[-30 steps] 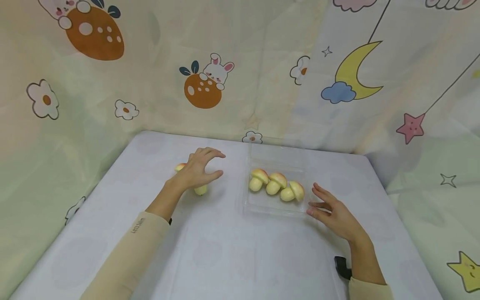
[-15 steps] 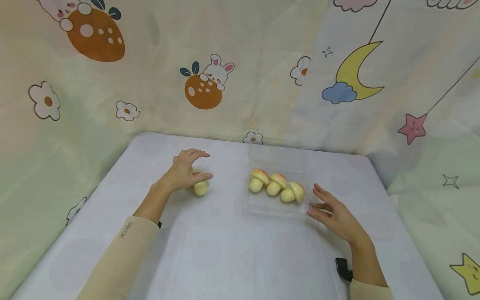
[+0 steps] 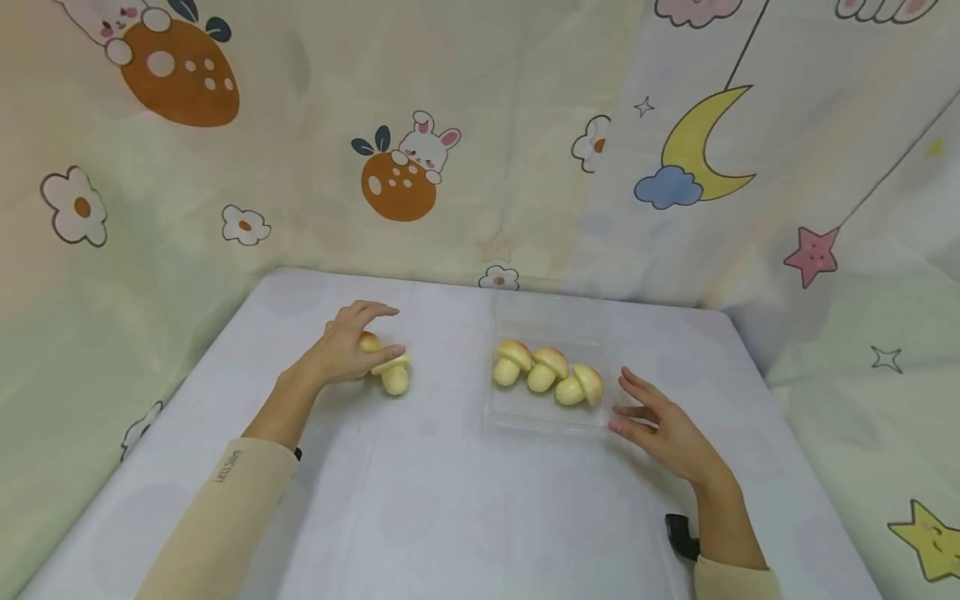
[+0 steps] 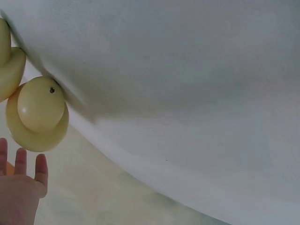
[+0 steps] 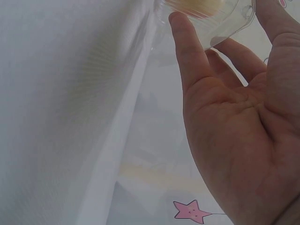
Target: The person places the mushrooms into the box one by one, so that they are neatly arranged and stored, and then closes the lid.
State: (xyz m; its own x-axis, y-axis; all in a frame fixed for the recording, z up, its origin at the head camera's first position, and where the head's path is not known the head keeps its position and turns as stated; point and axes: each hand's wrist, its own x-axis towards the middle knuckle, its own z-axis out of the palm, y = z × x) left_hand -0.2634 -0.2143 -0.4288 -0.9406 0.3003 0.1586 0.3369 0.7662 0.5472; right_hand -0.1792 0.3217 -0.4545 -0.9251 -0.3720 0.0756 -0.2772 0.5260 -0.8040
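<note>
Hands: L (image 3: 341,350) curling on mushroom (image 3: 393,373) at 9 o'clock; R (image 3: 660,425) flat, steadying tray (image 3: 547,417) — risking fumbling, grip shallow.

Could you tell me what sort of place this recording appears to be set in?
Probably a staged tabletop set, not a real kitchen: a table under a pale cloth, children's cartoon sheets hung as a backdrop, and toy mushrooms in a clear tray.

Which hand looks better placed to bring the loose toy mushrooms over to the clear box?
Probably the left hand: it already touches the two loose yellow toy mushrooms on the white table. The right hand rests open against the clear plastic box, steadying it.
</note>
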